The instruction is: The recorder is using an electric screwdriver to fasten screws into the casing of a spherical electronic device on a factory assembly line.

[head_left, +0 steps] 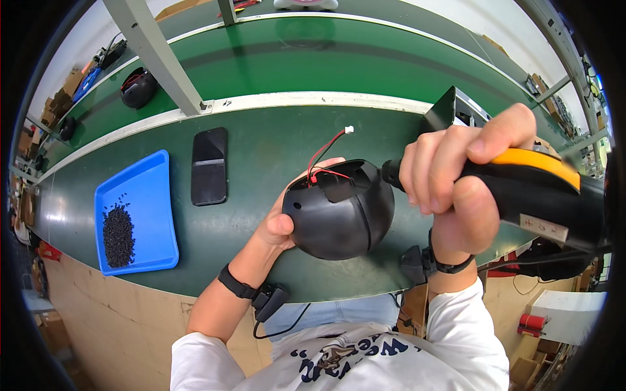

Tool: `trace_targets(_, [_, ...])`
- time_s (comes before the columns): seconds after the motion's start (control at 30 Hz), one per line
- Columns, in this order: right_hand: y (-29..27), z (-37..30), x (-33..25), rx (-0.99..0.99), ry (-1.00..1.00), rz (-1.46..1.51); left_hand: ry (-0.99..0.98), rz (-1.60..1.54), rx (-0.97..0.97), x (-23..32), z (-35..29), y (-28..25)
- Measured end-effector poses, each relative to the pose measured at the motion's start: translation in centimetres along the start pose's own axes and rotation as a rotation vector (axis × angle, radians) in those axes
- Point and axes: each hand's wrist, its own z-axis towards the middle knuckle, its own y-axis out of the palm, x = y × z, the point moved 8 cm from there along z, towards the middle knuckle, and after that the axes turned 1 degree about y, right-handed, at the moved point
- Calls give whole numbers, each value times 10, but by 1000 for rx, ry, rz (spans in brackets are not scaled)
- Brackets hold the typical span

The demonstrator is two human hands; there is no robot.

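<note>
A round black plastic housing (336, 225) is held over the near part of the green bench, with my left hand (279, 225) closed around its left side. Red and black wires (324, 151) rise from its open top and end in a small white connector (349, 130). My right hand (453, 166) grips a black and orange electric screwdriver (548, 186), held sideways. Its nose comes up to the housing's right upper edge; whether the bit touches is hidden.
A blue tray (155, 208) of small black screws (119, 238) lies at the left, beside a dark phone (209, 166). Behind my right hand stands a metal box (456, 107). Another black housing (138, 88) sits beyond the white rail (293, 99), near a grey post (156, 55).
</note>
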Motion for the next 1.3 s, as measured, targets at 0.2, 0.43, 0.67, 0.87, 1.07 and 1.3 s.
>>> trace_targets(0.2, [-13, -3, 8, 40, -27, -100, -46, -44, -16, -3, 5, 2])
trace_targets(0.43, [-48, 0, -29, 116, -35, -32, -57, -49, 35, -13, 11, -13])
trace_targets(0.67, [-159, -51, -41, 526, 77, -443, 50, -61, 181, -14, 6, -27])
trace_targets(0.87, [-176, -74, -18, 547, 95, -394, 32, -118, 225, -13, 7, -23])
trace_targets(1.07, [-140, -60, -11, 533, 214, -127, 75, -39, 234, -7, 9, -22])
trace_targets(1.3, [-30, -1, -47, 114, -62, 212, 92, 11, 243, -6, 11, -30])
